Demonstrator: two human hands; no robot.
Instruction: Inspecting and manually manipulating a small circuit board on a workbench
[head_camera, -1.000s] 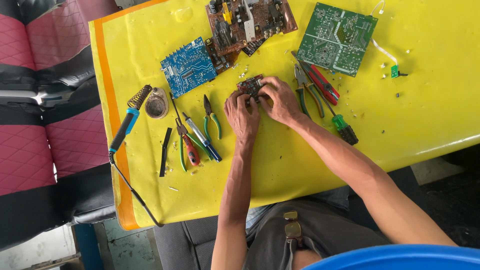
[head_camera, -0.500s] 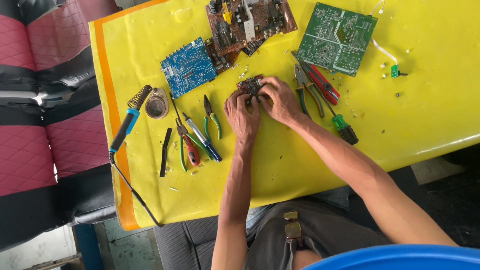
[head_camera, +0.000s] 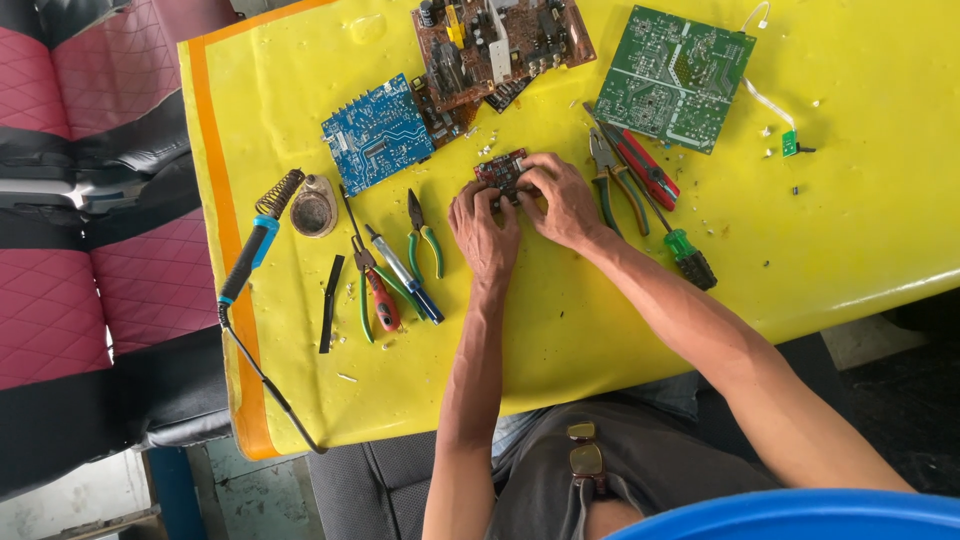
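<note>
Both my hands are pinched shut on the small dark-red circuit board, left hand at its near-left corner, right hand along its right edge. It lies flat on the yellow table, long axis left-right. Green-handled pliers lie just left of my grip, red-handled pliers just right.

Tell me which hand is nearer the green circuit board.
Right. The right hand lies just below-left of the green circuit board; the left hand sits farther left, both holding the small dark board.
</note>
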